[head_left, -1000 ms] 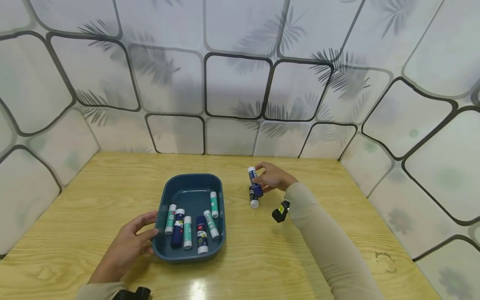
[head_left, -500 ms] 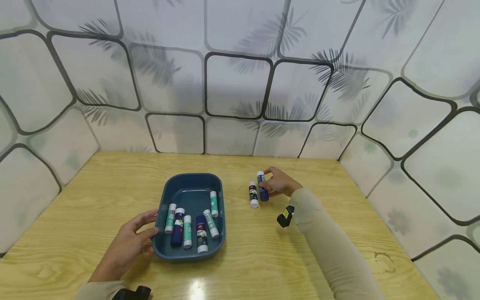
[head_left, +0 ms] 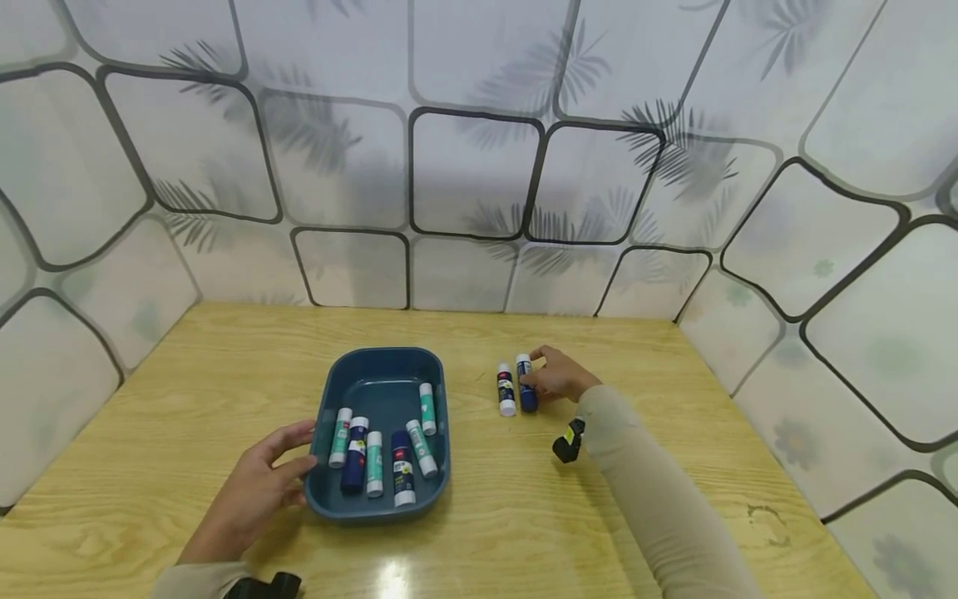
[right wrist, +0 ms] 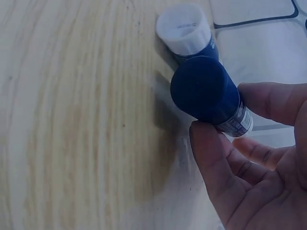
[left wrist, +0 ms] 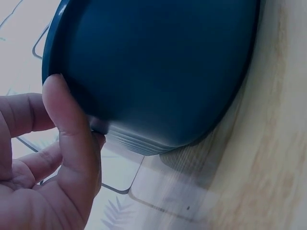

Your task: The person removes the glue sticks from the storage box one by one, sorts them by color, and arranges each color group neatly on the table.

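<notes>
My right hand (head_left: pixel 560 376) pinches a blue glue stick (head_left: pixel 527 389) with a white end, thumb on one side and fingers on the other. Its dark blue end (right wrist: pixel 201 88) faces the camera in the right wrist view. Just left of it lies another glue stick (head_left: pixel 506 391), dark with white ends; a small gap parts them in the head view. My left hand (head_left: pixel 258 482) holds the left side of a dark blue tray (head_left: pixel 382 360), thumb at the rim. Inside the tray lie several glue sticks, some green and white like this one (head_left: pixel 374 466), others dark blue (head_left: pixel 355 456).
The wooden table (head_left: pixel 479 532) carries everything. Patterned wall covering (head_left: pixel 479 183) encloses its back and sides. A black wrist camera (head_left: pixel 569 441) hangs beside my right sleeve, and another (head_left: pixel 265 586) sits at my left wrist.
My right hand has moved the blue glue stick right and slightly toward me, from over the other glue stick to beside it. The left hand and the tray have stayed put.
</notes>
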### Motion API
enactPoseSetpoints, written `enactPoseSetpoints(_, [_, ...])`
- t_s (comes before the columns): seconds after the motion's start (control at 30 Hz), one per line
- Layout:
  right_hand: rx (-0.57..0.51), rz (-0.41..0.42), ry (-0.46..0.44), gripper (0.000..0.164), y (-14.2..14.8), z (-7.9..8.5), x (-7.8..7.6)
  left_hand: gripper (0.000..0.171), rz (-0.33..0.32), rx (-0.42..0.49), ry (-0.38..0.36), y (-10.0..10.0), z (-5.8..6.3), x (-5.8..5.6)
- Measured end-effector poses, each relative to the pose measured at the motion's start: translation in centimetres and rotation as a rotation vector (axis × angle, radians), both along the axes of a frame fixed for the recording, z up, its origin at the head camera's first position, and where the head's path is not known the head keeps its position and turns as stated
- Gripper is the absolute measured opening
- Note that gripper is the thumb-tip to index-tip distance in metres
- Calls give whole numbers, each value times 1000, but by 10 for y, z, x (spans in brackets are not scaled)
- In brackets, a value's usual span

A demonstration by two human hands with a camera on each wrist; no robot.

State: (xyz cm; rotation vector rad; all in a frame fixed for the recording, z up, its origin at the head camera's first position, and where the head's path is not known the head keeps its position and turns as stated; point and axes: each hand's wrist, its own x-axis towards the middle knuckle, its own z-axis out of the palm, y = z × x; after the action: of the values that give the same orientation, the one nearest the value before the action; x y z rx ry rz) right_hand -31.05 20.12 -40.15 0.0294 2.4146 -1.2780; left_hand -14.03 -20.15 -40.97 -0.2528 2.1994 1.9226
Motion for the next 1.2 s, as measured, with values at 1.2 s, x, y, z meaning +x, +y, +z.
enactPoseSetpoints(1.2, [59, 6, -17, 54, -5, -10, -3, 51, 11, 8, 23, 2, 0, 2])
